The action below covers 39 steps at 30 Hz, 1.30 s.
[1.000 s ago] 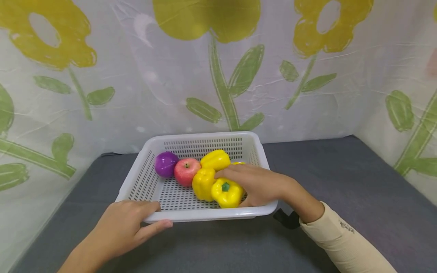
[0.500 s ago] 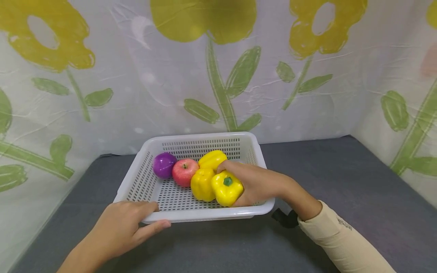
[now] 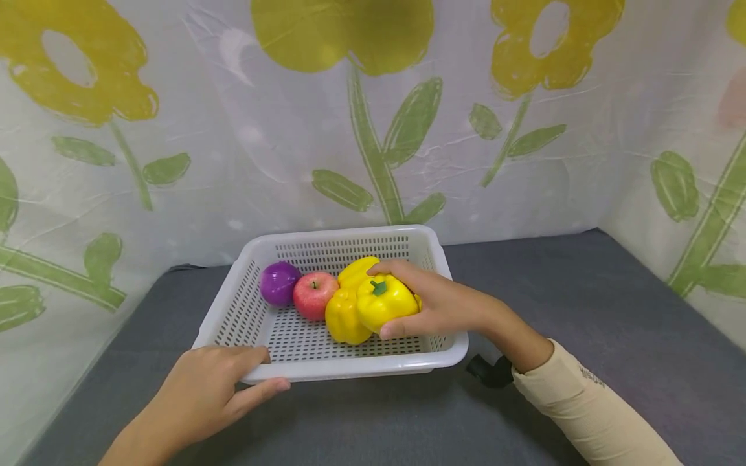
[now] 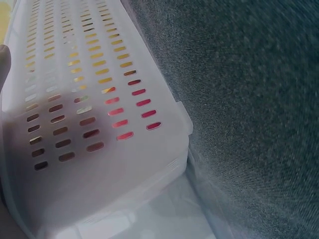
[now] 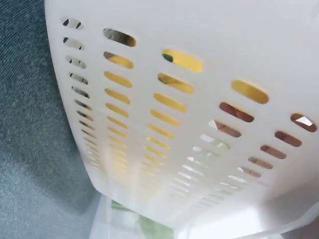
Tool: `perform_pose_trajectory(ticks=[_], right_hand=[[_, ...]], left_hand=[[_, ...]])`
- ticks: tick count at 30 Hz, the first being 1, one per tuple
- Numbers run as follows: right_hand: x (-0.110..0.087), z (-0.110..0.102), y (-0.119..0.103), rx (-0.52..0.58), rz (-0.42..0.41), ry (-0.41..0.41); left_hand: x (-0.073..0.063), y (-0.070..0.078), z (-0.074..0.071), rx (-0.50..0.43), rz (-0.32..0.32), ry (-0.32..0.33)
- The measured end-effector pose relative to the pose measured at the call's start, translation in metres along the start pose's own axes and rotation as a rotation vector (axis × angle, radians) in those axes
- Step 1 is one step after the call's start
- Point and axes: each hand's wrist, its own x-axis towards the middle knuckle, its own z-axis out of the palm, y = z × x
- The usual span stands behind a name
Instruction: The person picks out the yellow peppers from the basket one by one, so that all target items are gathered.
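A white slotted plastic basket [image 3: 350, 370] holds several toy-like vegetables and fruits. My left hand [image 3: 204, 383] grips its near left rim, thumb outside and fingers over the inside. My right hand [image 3: 438, 299] holds a yellow bell pepper [image 3: 381, 303] with a green stem, fingers over the top and thumb below. The held pepper overlaps a second yellow pepper [image 3: 345, 318] and a yellow one [image 3: 357, 272] behind. A red apple [image 3: 315, 296] sits left of them, beside a round purple thing [image 3: 280, 283]. In both wrist views the basket's wall [image 4: 124, 154] hides most contents.
The basket stands on a dark grey cloth-covered table [image 3: 559, 310]. A pale curtain [image 3: 262, 175] printed with yellow flowers hangs close behind it. A black device [image 3: 489, 372] is at my right wrist, just outside the basket's right corner.
My right hand has taken hold of the front yellow pepper and raised it slightly, its stem tilting up and left. The left hand stays on the rim.
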Motion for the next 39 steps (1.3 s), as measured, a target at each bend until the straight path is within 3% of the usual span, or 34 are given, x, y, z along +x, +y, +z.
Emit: perform_pose_trajectory(ticks=[9, 13, 25, 39], right_hand=[[-0.002, -0.004, -0.006, 0.02, -0.005, 0.002], [-0.004, -0.008, -0.011, -0.02, -0.011, 0.023], [-0.01, -0.029, -0.017, -0.149, -0.13, 0.125], [-0.02, -0.047, -0.02, -0.199, -0.055, 0.241]], left_hand=[[-0.001, 0.0, 0.0, -0.005, -0.006, -0.007], [0.0, 0.0, 0.0, 0.0, -0.009, -0.016], [0.001, 0.001, -0.001, 0.007, -0.032, -0.042], [0.0, 0.0, 0.0, 0.009, -0.019, -0.029]])
